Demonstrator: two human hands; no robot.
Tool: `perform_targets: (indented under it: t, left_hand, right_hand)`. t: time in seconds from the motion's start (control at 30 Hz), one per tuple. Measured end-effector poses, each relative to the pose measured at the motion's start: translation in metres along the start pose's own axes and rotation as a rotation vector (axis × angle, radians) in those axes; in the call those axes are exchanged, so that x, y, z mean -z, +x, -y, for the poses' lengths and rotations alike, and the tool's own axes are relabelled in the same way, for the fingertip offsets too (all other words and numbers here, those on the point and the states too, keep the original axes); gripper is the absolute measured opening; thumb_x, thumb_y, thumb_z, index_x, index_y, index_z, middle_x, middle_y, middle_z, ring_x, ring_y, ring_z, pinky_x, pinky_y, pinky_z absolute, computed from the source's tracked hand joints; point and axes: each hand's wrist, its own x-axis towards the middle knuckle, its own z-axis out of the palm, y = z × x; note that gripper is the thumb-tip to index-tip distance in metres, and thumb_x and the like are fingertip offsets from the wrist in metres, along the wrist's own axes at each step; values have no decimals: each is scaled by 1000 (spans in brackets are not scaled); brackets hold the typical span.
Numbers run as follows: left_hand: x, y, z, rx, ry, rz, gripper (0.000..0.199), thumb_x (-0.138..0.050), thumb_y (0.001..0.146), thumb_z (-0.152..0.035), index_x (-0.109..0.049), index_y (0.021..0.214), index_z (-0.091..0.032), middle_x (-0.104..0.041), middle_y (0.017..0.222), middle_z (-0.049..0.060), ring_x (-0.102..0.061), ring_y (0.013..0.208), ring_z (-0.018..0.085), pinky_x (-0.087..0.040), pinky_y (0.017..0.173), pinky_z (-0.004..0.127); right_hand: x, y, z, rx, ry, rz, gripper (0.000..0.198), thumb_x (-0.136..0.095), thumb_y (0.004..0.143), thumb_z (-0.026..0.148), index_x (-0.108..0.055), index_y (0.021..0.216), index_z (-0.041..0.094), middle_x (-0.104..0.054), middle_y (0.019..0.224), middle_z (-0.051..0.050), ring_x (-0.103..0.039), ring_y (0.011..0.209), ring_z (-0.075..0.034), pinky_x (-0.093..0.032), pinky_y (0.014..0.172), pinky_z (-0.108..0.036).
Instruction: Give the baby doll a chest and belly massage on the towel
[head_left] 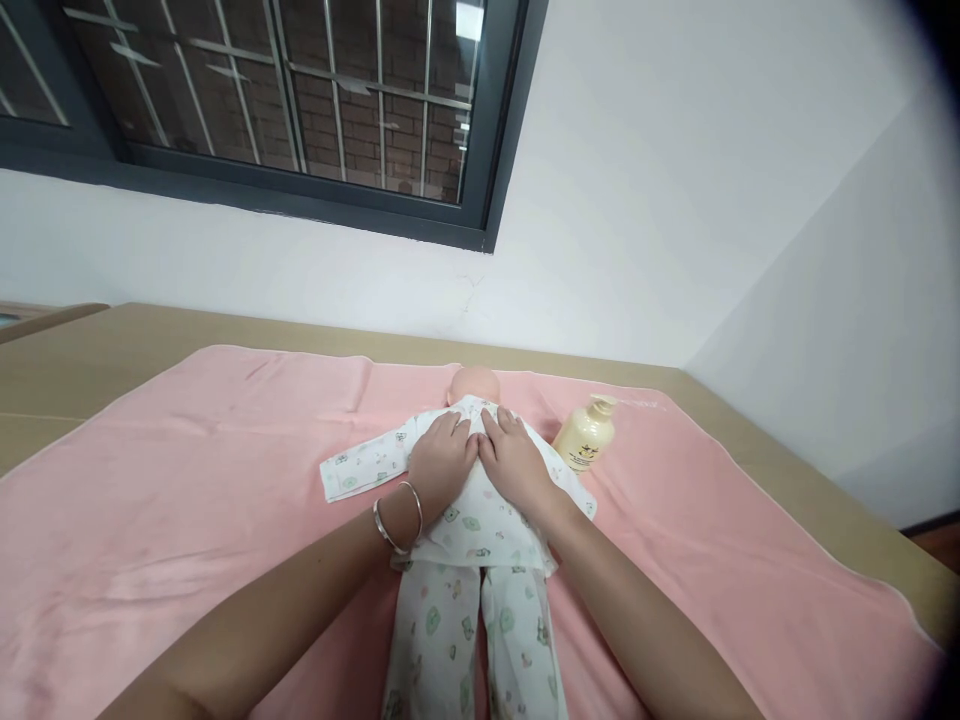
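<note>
A baby doll (474, 384) in a white printed top and trousers lies on a pink blanket (247, 450), its bald head toward the wall and its face not visible. My left hand (442, 460) rests flat on the upper part of the doll's top, with a silver bangle on the wrist. Beside it my right hand (515, 458) lies flat on the same cloth, the two thumbs meeting near the middle. Fingers of both hands are stretched out toward the doll's neck. One sleeve (367, 467) spreads to the left; the other is partly behind my right forearm.
A pale yellow pump bottle (586, 434) stands on the blanket just right of the doll. The blanket covers a tan surface (165, 325) that meets a white wall (615, 200). Above is a dark-framed window (480, 215) with metal bars.
</note>
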Motion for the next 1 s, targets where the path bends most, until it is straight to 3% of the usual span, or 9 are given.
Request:
perform_targets:
  t: [0.1,0.23,0.33,0.47,0.77,1.0]
  left_hand:
    - [6,-1,-5,49,43,9,19,-45,94,-24,-63,90,-17,-67,98,11,-62,95,25,-54,80,37]
    - [4,-1,-4,91,32,-2,20,-47,92,-25,-63,98,-14,-67,103,14,-62,100,27,-54,86,41]
    - [-5,-1,4,78,-18,-1,30,-46,90,-24,-60,113,-10,-64,117,19,-58,114,31,-49,97,47]
    - [-13,1,10,38,-58,37,38,-44,91,-24,-54,125,-9,-59,128,20,-51,125,32,-43,105,53]
    - [2,-2,-2,-55,-19,-32,22,-43,93,-18,-65,97,-17,-68,106,13,-62,107,25,-51,96,43]
    - [0,-5,-2,40,6,-85,20,-47,92,-21,-66,93,-15,-69,105,13,-64,105,26,-53,93,41]
  right_hand:
    - [6,-8,10,-14,-49,-12,48,-30,99,28,-45,142,12,-47,143,-20,-41,135,-27,-28,111,-40]
    - [10,-11,14,-61,-43,-2,47,-31,99,31,-47,139,13,-52,138,-19,-46,131,-27,-32,108,-39]
    - [6,-5,7,-109,-9,4,53,-32,99,37,-43,142,9,-48,142,-21,-40,135,-30,-30,109,-40]
    - [-1,4,-5,-52,28,14,57,-33,99,37,-34,147,6,-37,149,-21,-29,141,-30,-21,115,-42]
    - [5,-7,9,-14,-106,-5,49,-28,100,29,-41,143,10,-47,142,-21,-40,135,-27,-25,112,-40]
    - [10,-9,10,-101,-79,-20,47,-31,99,35,-49,136,12,-57,133,-18,-50,126,-26,-33,105,-37]
